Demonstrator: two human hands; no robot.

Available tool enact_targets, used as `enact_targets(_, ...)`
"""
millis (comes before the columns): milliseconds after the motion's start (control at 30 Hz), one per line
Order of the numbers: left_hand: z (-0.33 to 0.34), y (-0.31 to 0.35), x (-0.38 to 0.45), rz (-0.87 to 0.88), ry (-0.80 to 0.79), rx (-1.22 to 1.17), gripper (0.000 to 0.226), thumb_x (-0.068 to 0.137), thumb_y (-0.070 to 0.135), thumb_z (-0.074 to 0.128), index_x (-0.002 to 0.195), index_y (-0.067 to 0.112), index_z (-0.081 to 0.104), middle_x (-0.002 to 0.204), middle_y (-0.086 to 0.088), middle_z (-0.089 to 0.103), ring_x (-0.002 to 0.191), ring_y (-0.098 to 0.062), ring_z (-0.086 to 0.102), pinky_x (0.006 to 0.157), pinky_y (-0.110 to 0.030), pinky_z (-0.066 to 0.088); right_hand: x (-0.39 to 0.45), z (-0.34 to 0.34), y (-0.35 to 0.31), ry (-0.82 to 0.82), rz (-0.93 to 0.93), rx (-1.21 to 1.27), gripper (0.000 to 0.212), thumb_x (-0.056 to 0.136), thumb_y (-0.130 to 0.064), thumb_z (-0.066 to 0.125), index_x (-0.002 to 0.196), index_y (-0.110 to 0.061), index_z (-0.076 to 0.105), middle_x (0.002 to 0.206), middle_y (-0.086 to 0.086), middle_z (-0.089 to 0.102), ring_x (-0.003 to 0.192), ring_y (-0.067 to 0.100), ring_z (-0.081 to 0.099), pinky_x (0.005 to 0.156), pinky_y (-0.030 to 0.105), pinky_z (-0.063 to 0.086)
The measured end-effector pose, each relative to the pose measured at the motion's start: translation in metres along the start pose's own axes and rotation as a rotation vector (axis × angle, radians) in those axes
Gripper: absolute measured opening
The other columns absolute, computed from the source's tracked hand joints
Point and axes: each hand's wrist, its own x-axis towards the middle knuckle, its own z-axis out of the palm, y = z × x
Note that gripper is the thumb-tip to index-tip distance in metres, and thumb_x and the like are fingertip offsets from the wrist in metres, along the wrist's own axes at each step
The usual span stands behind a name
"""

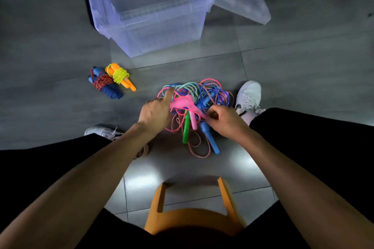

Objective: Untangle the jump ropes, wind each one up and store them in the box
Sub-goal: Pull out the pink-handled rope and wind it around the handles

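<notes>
Where grey tile floor [283, 70] spreads, clear box [162, 26] stands open.

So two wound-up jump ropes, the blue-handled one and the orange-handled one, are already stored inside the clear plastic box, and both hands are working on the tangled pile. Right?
Not quite. The head view shows the wound blue-handled rope and orange-handled rope lying on the grey floor tiles left of the tangle, not inside the clear plastic box. The rest holds: left hand and right hand both work in the tangled pile of ropes.
</notes>
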Motion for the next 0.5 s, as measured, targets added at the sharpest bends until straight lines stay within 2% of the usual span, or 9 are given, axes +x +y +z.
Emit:
enact_targets(67,-0.033,-0.003,-0.016,0.095,-0.012,0.002,0.071,0.084,0.014,0.057,0.147,0.023,0.025,0.111,-0.014,0.065,0.095,-0.041,0.065,0.073,-0.042,0.049,-0.002,-0.005,-0.011,0.003,-0.048,-0.032,0.011,0.085,-0.018,0.065,0.096,-0.016,0.068,0.098,0.003,0.072,0.092,0.021,0.066,0.080,0.031,0.051)
enact_targets(167,-0.085,-0.015,-0.043,0.250,0.054,-0.004,0.060,0.077,0.025,0.044,0.137,0.026,0.043,0.119,-0.005,0.061,0.106,-0.033,0.062,0.081,-0.041,0.053,-0.004,-0.024,-0.038,0.035,-0.147,-0.040,0.021,0.084,-0.010,0.065,0.105,-0.013,0.066,0.098,0.000,0.065,0.088,0.017,0.060,0.084,0.026,0.046)
enact_targets(267,-0.131,-0.026,-0.064,0.318,0.180,-0.044,0.056,0.068,0.030,0.041,0.120,0.028,0.060,0.106,0.000,0.067,0.100,-0.028,0.063,0.077,-0.034,0.050,-0.009,-0.049,-0.075,0.014,-0.305,0.014,0.046,0.082,-0.008,0.068,0.127,-0.014,0.058,0.123,0.003,0.056,0.107,0.016,0.056,0.094,0.025,0.043)
enact_targets(367,-0.161,-0.030,-0.079,0.263,0.275,-0.075,0.044,0.064,0.034,0.050,0.107,0.037,0.062,0.092,0.010,0.070,0.092,-0.020,0.064,0.072,-0.030,0.048,-0.021,-0.074,-0.112,-0.095,-0.441,0.038,0.069,0.082,-0.005,0.069,0.144,-0.020,0.043,0.142,-0.004,0.042,0.126,0.007,0.043,0.098,0.017,0.035)
enact_targets(433,-0.172,-0.033,-0.082,0.192,0.321,-0.241,0.038,0.064,0.036,0.053,0.100,0.040,0.062,0.082,0.016,0.069,0.079,-0.015,0.065,0.070,-0.032,0.052,-0.025,-0.082,-0.132,-0.136,-0.455,0.030,0.068,0.083,-0.005,0.068,0.144,-0.024,0.043,0.145,-0.007,0.043,0.129,0.008,0.044,0.104,0.022,0.036)
enact_targets(500,-0.180,-0.035,-0.081,0.180,0.327,-0.448,0.031,0.066,0.032,0.057,0.095,0.039,0.065,0.074,0.016,0.068,0.066,-0.013,0.064,0.066,-0.033,0.053,-0.027,-0.087,-0.146,-0.142,-0.442,0.089,0.048,0.087,-0.011,0.065,0.131,-0.025,0.056,0.132,0.000,0.059,0.116,0.019,0.059,0.104,0.037,0.045)
